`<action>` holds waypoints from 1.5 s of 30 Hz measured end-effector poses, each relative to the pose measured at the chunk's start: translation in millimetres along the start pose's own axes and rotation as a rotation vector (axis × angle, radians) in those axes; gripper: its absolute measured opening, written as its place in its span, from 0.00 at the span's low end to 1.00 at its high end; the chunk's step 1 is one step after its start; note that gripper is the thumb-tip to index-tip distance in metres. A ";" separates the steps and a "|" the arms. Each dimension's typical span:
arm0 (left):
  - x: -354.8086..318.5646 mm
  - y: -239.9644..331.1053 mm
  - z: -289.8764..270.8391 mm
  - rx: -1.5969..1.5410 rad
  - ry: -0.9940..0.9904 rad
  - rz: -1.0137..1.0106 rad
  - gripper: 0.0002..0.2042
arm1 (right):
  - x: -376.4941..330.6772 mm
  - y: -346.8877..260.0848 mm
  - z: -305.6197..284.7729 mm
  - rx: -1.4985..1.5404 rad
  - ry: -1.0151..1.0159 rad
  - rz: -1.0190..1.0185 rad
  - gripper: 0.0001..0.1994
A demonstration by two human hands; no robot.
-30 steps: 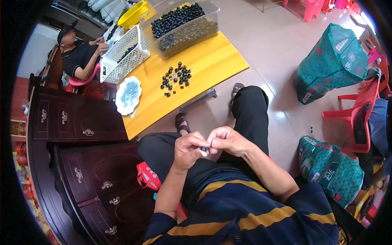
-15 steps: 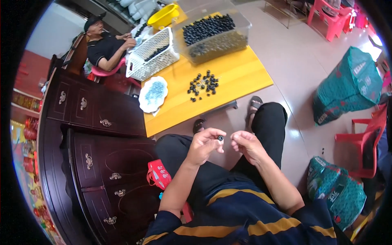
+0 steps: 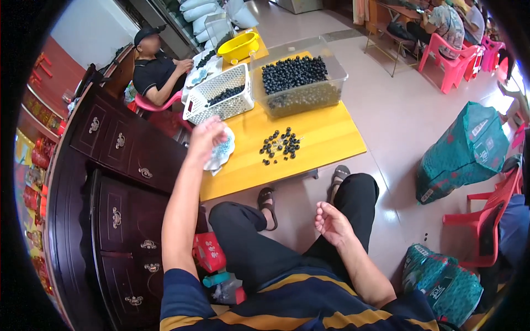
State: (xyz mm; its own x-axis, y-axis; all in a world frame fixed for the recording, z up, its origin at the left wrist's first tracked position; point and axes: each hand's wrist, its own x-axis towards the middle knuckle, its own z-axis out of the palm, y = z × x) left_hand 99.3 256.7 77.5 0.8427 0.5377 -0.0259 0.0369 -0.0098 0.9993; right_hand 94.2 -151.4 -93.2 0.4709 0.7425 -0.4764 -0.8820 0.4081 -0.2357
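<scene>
My left hand point(image 3: 205, 134) reaches out over a white plate point(image 3: 222, 151) of small pale pieces at the left edge of the yellow table point(image 3: 326, 138); its fingers are bunched and I cannot see what they hold. My right hand point(image 3: 331, 222) hovers above my right knee with the fingers loosely curled and nothing visible in it. A scatter of small dark beads point(image 3: 280, 145) lies in the middle of the table. Behind it stand a clear bin of dark beads point(image 3: 301, 80) and a white mesh basket point(image 3: 216, 94).
A seated person in black point(image 3: 154, 74) works at the table's far end beside a yellow bowl point(image 3: 238, 47). A dark wooden cabinet point(image 3: 110, 182) stands on my left. Green sacks point(image 3: 469, 151), pink chairs point(image 3: 452, 63) and a red box point(image 3: 208, 252) stand on the floor.
My hands were together in front of my chest working a small bead. The left arm has since stretched out to the white plate, and the right hand has dropped toward my knee.
</scene>
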 end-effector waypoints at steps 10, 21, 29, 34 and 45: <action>-8.0 -83.8 6.7 0.803 -0.147 0.034 0.08 | 1.5 1.0 7.6 -0.063 0.023 -0.013 0.07; -42.5 -116.3 56.3 0.954 -0.053 0.265 0.12 | 3.0 2.1 3.9 0.037 0.032 0.035 0.07; -57.8 -111.3 69.3 0.989 -0.049 0.366 0.10 | 2.1 1.0 4.0 0.042 0.019 0.031 0.07; -58.1 -114.8 68.8 1.062 -0.046 0.475 0.09 | 1.5 3.0 6.9 0.037 0.018 0.029 0.07; -146.5 -63.9 135.2 0.732 -0.502 0.411 0.08 | -5.5 5.7 18.9 -0.260 -0.064 -0.062 0.12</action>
State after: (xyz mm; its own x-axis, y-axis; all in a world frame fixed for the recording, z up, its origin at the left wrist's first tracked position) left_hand 46.2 64.5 13.6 0.9889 -0.0446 0.1417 -0.1292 -0.7283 0.6730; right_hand 86.9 -143.2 -75.9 0.5172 0.7558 -0.4016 -0.8228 0.3100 -0.4764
